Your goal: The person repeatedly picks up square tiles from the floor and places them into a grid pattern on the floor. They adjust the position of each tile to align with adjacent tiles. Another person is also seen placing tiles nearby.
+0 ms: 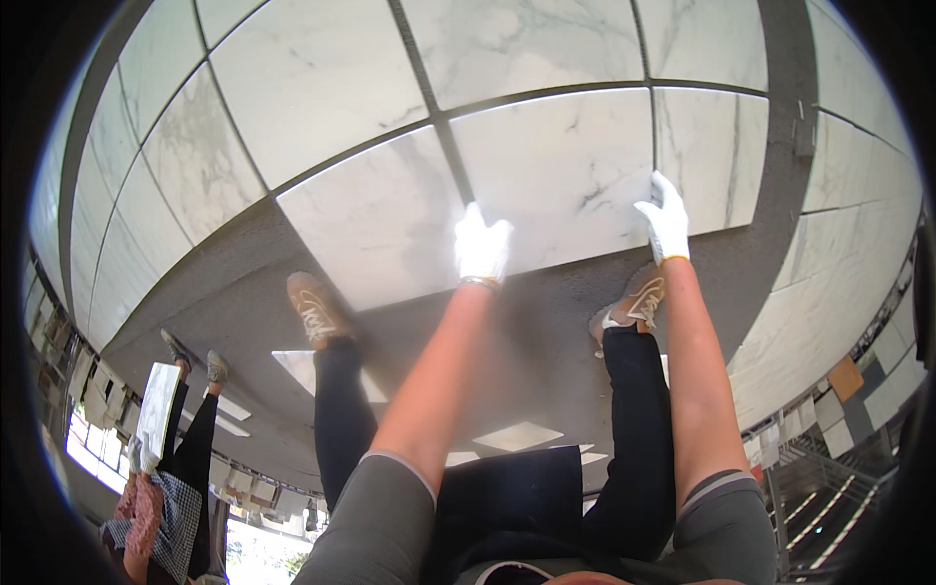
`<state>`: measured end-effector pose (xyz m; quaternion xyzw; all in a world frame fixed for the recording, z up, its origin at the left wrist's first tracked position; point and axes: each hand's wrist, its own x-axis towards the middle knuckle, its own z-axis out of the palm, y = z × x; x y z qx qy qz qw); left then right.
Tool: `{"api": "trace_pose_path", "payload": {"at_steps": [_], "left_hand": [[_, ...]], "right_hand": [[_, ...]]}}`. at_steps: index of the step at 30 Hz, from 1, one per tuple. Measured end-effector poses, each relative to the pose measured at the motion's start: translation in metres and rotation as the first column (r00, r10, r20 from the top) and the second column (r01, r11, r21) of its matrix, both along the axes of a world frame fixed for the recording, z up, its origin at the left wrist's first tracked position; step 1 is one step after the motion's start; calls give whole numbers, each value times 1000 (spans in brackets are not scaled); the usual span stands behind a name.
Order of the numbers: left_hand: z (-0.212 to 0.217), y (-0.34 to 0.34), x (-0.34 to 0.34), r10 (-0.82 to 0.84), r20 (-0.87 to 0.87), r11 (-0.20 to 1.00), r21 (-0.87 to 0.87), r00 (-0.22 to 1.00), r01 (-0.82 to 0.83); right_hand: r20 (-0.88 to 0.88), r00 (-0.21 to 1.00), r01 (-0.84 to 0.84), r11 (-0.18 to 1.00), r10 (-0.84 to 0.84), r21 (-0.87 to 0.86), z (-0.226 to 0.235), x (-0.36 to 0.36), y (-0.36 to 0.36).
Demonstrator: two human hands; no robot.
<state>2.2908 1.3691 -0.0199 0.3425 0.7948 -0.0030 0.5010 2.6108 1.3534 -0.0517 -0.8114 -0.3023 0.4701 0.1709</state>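
A person in white gloves leans over a large white slab [556, 166] with grey veins, which lies flat on a dark grey floor [234, 268], in the front row of a spread of similar slabs. The left hand [483, 244] rests at the near end of the slab's left edge, beside the gap that parts it from the slab on the left [361, 224]; glare washes out the glove, and whether its fingers are closed cannot be told. The right hand [665, 219] is at the opposite edge, thumb spread wide from the fingers, next to a narrower slab on the right [712, 161]. Beyond, another veined slab [536, 44] lies across a thin dark gap. The person's tan shoes [317, 312] stand apart on the floor, below black trousers [341, 400]; grey sleeves [366, 526] end near the elbows. At lower left, a co-worker [185, 497] in a checked garment and white gloves holds a pale panel [159, 414]. A brown panel [846, 378] shows among paler ones at far right.
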Motion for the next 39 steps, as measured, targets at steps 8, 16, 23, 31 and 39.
{"api": "trace_pose_path", "payload": {"at_steps": [8, 16, 23, 31, 39], "left_hand": [[13, 18, 5, -3, 22, 995, -99, 1000, 5], [3, 10, 0, -31, -36, 999, -25, 999, 30], [5, 9, 3, -41, -78, 999, -30, 996, 38], [-18, -7, -5, -141, -51, 990, -11, 989, 140], [-28, -14, -29, 55, 264, 999, -13, 963, -53]], "right_hand": [[-101, 971, 212, 976, -216, -46, -1, -6, 11], [-191, 947, 255, 966, -258, -37, -2, -5, 9], [-181, 960, 212, 977, -214, -30, -2, -2, 11], [-125, 986, 106, 994, -110, -40, 0, 1, 12], [-216, 968, 125, 992, -124, -10, 3, 13, -1]]}}
